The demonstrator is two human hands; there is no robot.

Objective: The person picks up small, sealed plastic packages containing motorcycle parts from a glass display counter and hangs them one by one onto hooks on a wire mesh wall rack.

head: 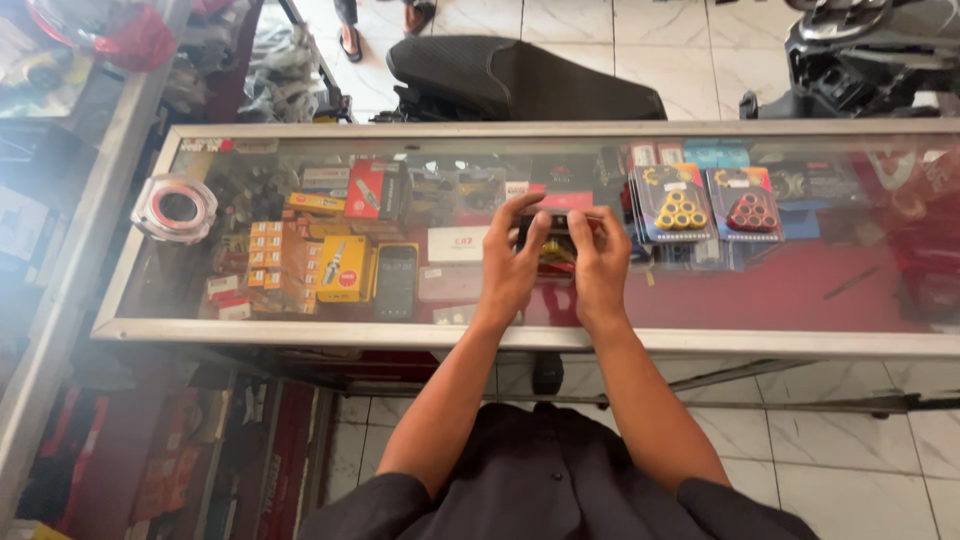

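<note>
A: Glass is what I see first: a long glass-topped display counter with a pale metal frame runs across the view, and both hands sit over its middle.

B: What are they holding?

A: A small dark flat object with a reddish edge. I keep it between the two hands, just above the glass. My left hand curls its fingers over the near left end, and my right hand pinches the right end with the fingers bent around it. Both are closed on it. I cannot tell what the object is; the hands cover most of it.

B: Is it resting on the glass?

A: I cannot tell whether it touches the top or hangs just over it.

B: What lies under the glass?

A: To the left, a yellow cardboard box and, just beside it, a dark flat phone-like slab. Further left, stacked small orange-and-white boxes. To the right of my hands, two clear blister packs, one with yellow rollers and one with red rollers.

B: Anything on top?

A: A roll of clear tape with a red core at the far left corner. Beyond the counter, a black motorcycle seat stands on the white tiled floor.
</note>
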